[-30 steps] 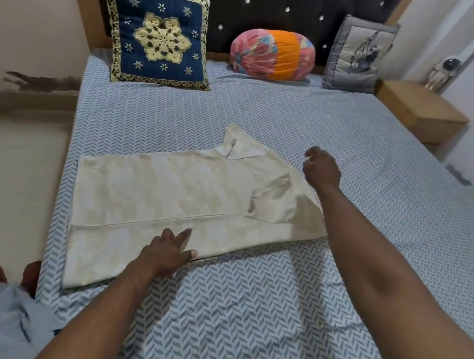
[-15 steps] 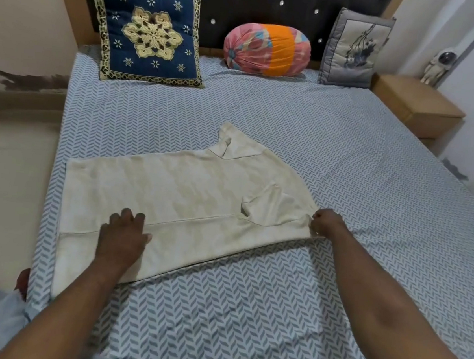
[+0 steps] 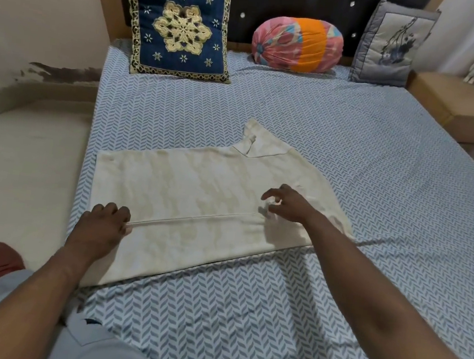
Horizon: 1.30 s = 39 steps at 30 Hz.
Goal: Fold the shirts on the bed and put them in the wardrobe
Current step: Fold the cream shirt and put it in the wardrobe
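Shirt [image 3: 198, 192] lies flat mid-bed [image 3: 379, 166], one long flap folded in. Left hand [image 3: 100, 230] curls on the fold line at the hem end; pinch or press, can't tell. Right hand [image 3: 292, 204] hovers loose-fingered over the sleeve, holding nothing. Risk: sleeve bunches and the fold skews or creases. Nightstand [image 3: 456, 107], blue cushion [image 3: 179, 28] and bolster [image 3: 298, 43] are well apart, not obstructing. Wardrobe not in view.

Matt cream cloth shirt [image 3: 198, 192], woven herringbone cotton bedsheet [image 3: 351, 151], embroidered cushion [image 3: 179, 26], smooth wooden nightstand [image 3: 456, 107]

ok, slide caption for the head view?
Left hand rests on a half-folded cream shirt on the bed; right hand reaches over it.
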### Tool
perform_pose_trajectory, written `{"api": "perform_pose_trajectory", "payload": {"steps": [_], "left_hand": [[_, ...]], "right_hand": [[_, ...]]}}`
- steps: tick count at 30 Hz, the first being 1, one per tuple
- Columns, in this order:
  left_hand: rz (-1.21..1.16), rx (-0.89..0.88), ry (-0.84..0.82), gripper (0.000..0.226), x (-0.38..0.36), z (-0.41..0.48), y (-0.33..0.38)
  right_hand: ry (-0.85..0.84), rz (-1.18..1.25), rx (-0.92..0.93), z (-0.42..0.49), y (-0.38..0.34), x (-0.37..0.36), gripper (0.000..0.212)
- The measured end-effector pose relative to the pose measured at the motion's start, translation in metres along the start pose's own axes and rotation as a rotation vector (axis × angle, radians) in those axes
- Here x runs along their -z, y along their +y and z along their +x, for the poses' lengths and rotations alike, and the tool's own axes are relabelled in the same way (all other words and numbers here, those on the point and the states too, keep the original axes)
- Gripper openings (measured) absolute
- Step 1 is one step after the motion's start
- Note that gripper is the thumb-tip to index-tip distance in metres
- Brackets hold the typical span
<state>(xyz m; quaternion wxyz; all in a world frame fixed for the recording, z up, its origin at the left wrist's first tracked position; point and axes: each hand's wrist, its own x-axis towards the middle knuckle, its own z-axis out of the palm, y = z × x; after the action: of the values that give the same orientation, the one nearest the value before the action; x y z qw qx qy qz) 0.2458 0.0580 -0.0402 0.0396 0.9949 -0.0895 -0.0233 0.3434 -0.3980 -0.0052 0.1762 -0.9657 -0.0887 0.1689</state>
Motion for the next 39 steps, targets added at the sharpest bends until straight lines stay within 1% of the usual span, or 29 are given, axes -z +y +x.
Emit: {"api": "perform_pose_trajectory", "payload": {"steps": [3, 5, 6, 8, 11, 13, 15, 17, 18, 19, 20, 21, 22, 23, 24, 26, 28, 30, 31, 32, 34, 36, 38, 39], "left_hand": [[-0.011, 0.043, -0.048, 0.018, 0.005, 0.000, -0.006], [-0.028, 0.077, -0.075, 0.013, 0.008, 0.000, -0.010], [-0.040, 0.090, -0.077, 0.011, 0.008, 0.000, -0.011], [-0.054, 0.106, -0.073, 0.010, 0.007, -0.001, -0.015], [-0.013, 0.129, -0.087, 0.010, 0.006, -0.001, -0.015], [0.055, 0.148, -0.083, 0.010, 0.007, -0.001, -0.012], [0.097, 0.139, -0.011, 0.015, 0.004, 0.000, -0.003], [0.064, 0.102, 0.113, 0.020, 0.002, 0.002, 0.013], [0.032, 0.073, 0.132, 0.028, 0.003, 0.004, 0.024], [-0.017, 0.039, 0.107, 0.036, 0.005, 0.006, 0.038], [-0.076, 0.011, 0.057, 0.042, 0.008, 0.008, 0.054], [-0.142, -0.017, -0.021, 0.048, 0.007, 0.010, 0.072], [-0.194, -0.046, -0.122, 0.056, 0.006, 0.010, 0.088], [-0.220, -0.074, -0.212, 0.064, 0.002, 0.012, 0.102], [-0.201, -0.078, -0.288, 0.070, -0.003, 0.012, 0.110], [-0.130, -0.056, -0.378, 0.077, -0.009, 0.015, 0.121], [-0.114, -0.012, -0.400, 0.079, -0.011, 0.016, 0.122], [-0.120, -0.001, -0.427, 0.080, -0.012, 0.018, 0.122], [-0.124, 0.004, -0.438, 0.081, -0.012, 0.018, 0.122], [-0.129, 0.005, -0.443, 0.081, -0.012, 0.020, 0.122], [-0.148, 0.011, -0.458, 0.083, -0.011, 0.023, 0.121], [-0.165, 0.016, -0.476, 0.085, -0.011, 0.024, 0.119], [-0.182, 0.020, -0.493, 0.086, -0.011, 0.025, 0.119], [-0.201, 0.019, -0.498, 0.086, -0.011, 0.026, 0.117]], "right_hand": [[-0.125, -0.153, -0.013, 0.016, -0.010, -0.008, 0.017], [-0.149, -0.205, -0.028, 0.021, -0.015, -0.008, 0.013], [-0.119, -0.211, -0.038, 0.021, -0.018, -0.007, 0.013], [0.002, -0.199, -0.051, 0.019, -0.021, -0.011, 0.012], [0.131, -0.196, -0.039, 0.010, -0.016, -0.027, 0.011], [0.217, -0.099, -0.046, 0.004, -0.011, -0.035, 0.013], [0.298, 0.004, -0.085, -0.004, -0.005, -0.036, 0.020], [0.407, -0.008, -0.202, -0.010, 0.004, -0.030, 0.029], [0.470, -0.020, -0.313, -0.013, 0.011, -0.025, 0.032], [0.523, -0.016, -0.445, -0.016, 0.020, -0.021, 0.035], [0.536, -0.012, -0.579, -0.019, 0.030, -0.016, 0.038], [0.493, -0.022, -0.695, -0.023, 0.041, -0.010, 0.041], [0.417, -0.034, -0.771, -0.025, 0.049, -0.007, 0.042], [0.344, -0.030, -0.799, -0.028, 0.056, -0.004, 0.042], [0.299, -0.003, -0.777, -0.028, 0.059, -0.003, 0.041], [0.297, 0.111, -0.660, -0.027, 0.062, 0.000, 0.046], [0.391, 0.230, -0.613, -0.031, 0.061, 0.005, 0.053], [0.505, 0.281, -0.653, -0.043, 0.067, 0.010, 0.045], [0.512, 0.265, -0.690, -0.051, 0.072, 0.010, 0.040], [0.475, 0.229, -0.734, -0.061, 0.080, 0.011, 0.040], [0.326, 0.127, -0.813, -0.078, 0.097, 0.013, 0.050], [0.229, 0.046, -0.828, -0.087, 0.112, 0.012, 0.043], [0.263, -0.023, -0.841, -0.090, 0.119, 0.010, 0.034], [0.292, -0.077, -0.864, -0.089, 0.119, 0.009, 0.034]]}}
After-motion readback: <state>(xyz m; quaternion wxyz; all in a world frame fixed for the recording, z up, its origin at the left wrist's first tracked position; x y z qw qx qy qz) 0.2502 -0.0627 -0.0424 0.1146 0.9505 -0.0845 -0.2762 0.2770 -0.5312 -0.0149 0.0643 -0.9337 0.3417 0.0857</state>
